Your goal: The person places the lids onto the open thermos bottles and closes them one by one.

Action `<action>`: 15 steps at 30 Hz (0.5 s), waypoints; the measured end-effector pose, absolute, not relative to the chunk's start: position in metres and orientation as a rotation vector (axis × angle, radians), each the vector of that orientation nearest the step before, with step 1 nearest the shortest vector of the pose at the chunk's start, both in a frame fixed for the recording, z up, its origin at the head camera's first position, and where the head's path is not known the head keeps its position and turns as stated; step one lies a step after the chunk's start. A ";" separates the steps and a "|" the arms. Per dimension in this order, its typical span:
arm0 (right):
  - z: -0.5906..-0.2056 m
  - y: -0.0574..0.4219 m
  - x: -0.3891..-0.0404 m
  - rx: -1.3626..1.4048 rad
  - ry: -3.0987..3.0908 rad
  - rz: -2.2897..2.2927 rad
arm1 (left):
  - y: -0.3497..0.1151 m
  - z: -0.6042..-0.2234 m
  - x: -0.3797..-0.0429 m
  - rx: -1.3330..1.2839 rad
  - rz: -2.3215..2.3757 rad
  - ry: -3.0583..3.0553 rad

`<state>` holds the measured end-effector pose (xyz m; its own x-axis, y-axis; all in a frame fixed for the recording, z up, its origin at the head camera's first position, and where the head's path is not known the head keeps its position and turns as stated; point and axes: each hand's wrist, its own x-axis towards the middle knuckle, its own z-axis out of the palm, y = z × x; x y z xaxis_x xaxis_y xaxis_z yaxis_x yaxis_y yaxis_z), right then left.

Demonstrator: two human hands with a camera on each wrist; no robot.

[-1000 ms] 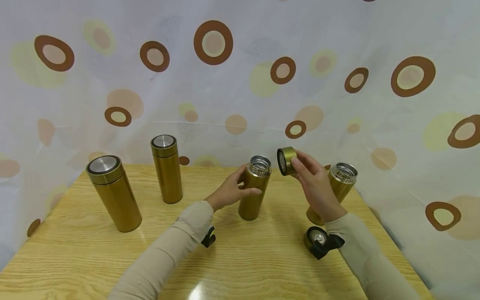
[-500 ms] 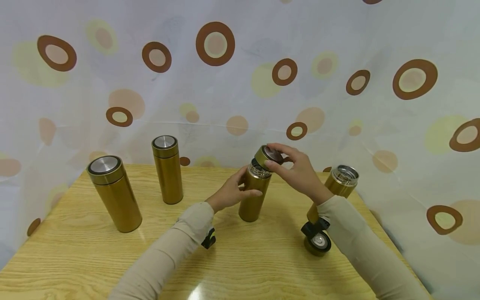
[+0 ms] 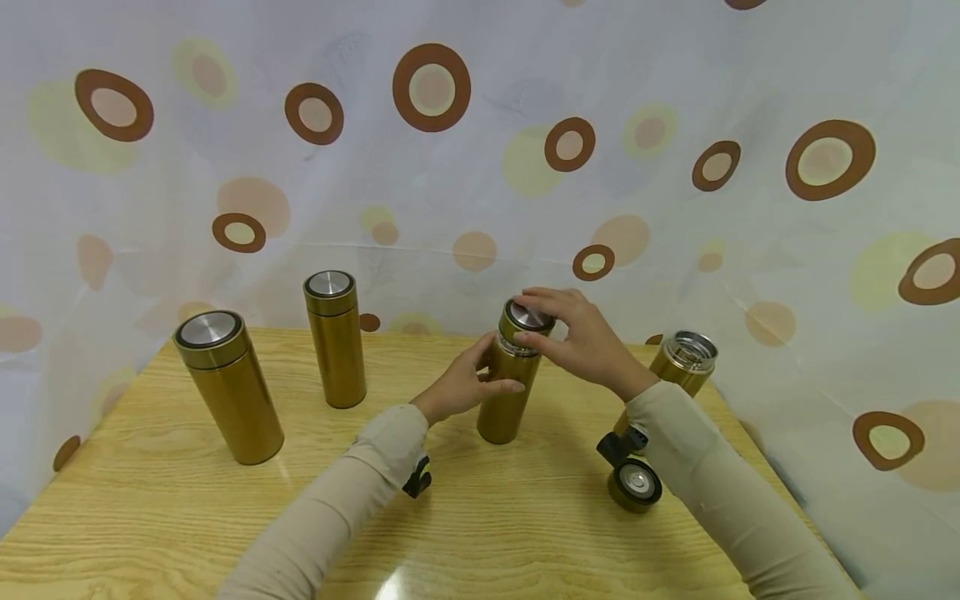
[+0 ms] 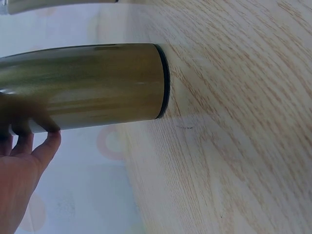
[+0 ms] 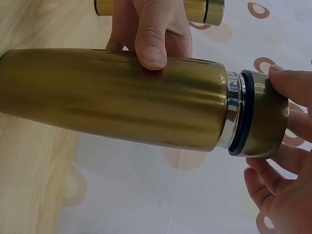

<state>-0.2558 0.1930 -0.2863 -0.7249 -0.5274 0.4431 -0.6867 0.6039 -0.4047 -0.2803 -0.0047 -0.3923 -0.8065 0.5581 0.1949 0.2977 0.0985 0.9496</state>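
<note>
A gold thermos bottle (image 3: 504, 412) stands upright in the middle of the table, gripped round its body by my left hand (image 3: 461, 385). Its matching lid (image 5: 267, 117) sits over the mouth, pinched between the thumb and fingers of my right hand (image 3: 585, 340). In the right wrist view a band of silver neck (image 5: 231, 109) shows between lid and body. The left wrist view has the bottle's lower body (image 4: 117, 85) and dark base, with my left fingers (image 4: 46, 146) against its side.
Two lidded gold thermoses, a wide one (image 3: 232, 400) and a slimmer one (image 3: 337, 354), stand at the left of the wooden table (image 3: 450, 533). An uncapped thermos (image 3: 684, 367) stands at the right, partly behind my right arm. Another lid (image 3: 636, 485) lies underside up nearby. A patterned cloth hangs behind.
My right hand has brought the lid leftward from beside the bottle, turned it top side up and set it level over the mouth. The left hand keeps its grip.
</note>
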 end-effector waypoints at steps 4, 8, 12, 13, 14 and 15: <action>-0.287 0.192 -0.257 1.009 -2.585 0.787 | -0.006 -0.384 -0.274 0.850 1.767 2.161; -0.288 0.192 -0.257 1.005 -2.615 0.768 | -0.008 -0.373 -0.264 0.858 1.772 2.153; -0.289 0.192 -0.257 1.009 -2.618 0.766 | -0.007 -0.380 -0.269 0.875 1.788 2.149; -0.289 0.192 -0.257 1.010 -2.617 0.766 | -0.006 -0.383 -0.272 0.874 1.788 2.151; -0.289 0.192 -0.257 1.012 -2.618 0.765 | -0.006 -0.384 -0.272 0.880 1.788 2.154; -0.289 0.192 -0.257 1.015 -2.617 0.765 | -0.006 -0.384 -0.272 0.878 1.788 2.152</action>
<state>-0.2567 0.1915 -0.2890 -0.7332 -0.5585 0.3879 -0.6795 0.6235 -0.3867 -0.2720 -0.0065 -0.3842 -0.8007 0.5615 0.2087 0.3080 0.0871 0.9474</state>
